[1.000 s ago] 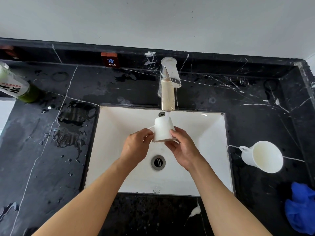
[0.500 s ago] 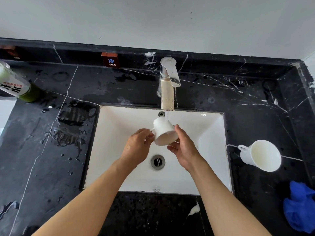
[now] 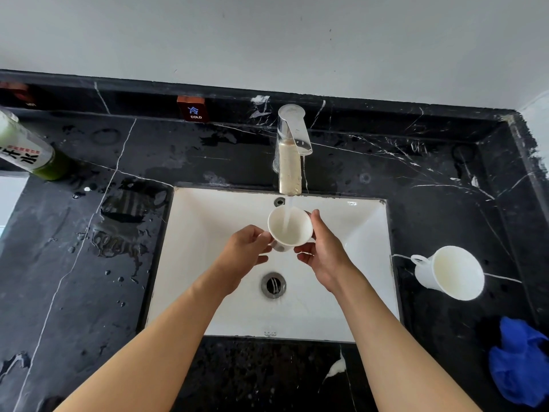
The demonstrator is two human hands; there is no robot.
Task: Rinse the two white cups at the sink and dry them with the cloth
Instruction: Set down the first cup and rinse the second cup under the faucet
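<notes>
A white cup is held mouth-up over the white sink, right under the tap. Water runs from the spout into the cup. My left hand grips the cup on its left side, by the handle. My right hand holds its right side and base. The second white cup lies tilted on the black counter right of the sink, handle to the left. A crumpled blue cloth lies at the counter's near right.
The black marble counter is wet left of the sink, with puddles and drops. A green bottle stands at the far left. A COLD label sits on the back ledge. The drain is open.
The cup was upside down under the tap; both hands have turned it over, and the water now falls into its open mouth.
</notes>
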